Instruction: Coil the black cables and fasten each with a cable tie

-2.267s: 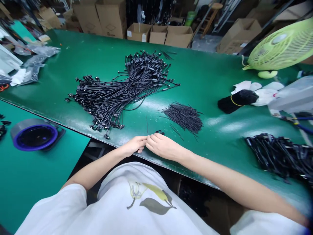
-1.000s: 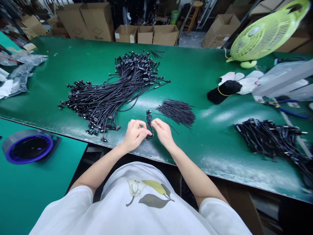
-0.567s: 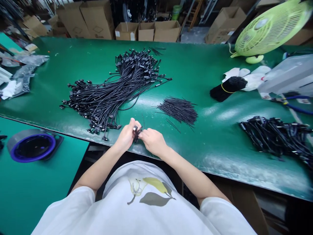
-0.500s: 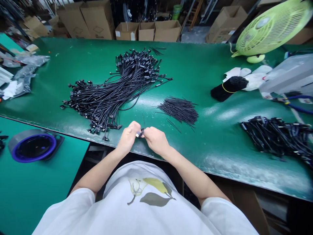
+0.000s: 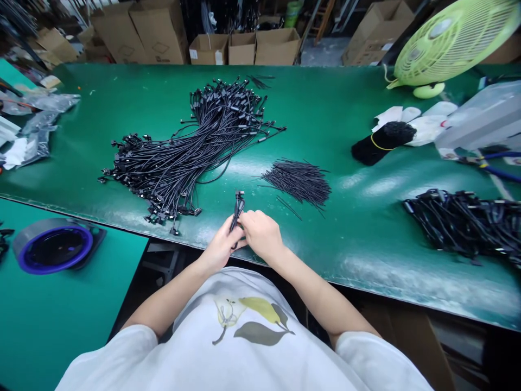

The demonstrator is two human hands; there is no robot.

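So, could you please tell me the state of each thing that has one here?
Slim black cable: folded, held in the bare left hand.
Bare right hand: fingers curled at the cable.
Long black cables: loose, heaped.
Thin black strips: loosely piled.
Thick black bundle: bound with a yellow band.
Small brown cardboard boxes: open.
Lime-green plastic fan: whether running, unclear.

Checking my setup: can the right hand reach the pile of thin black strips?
Likely yes: the right hand is near the pile, with only loose strips between, though busy at a folded black cable.
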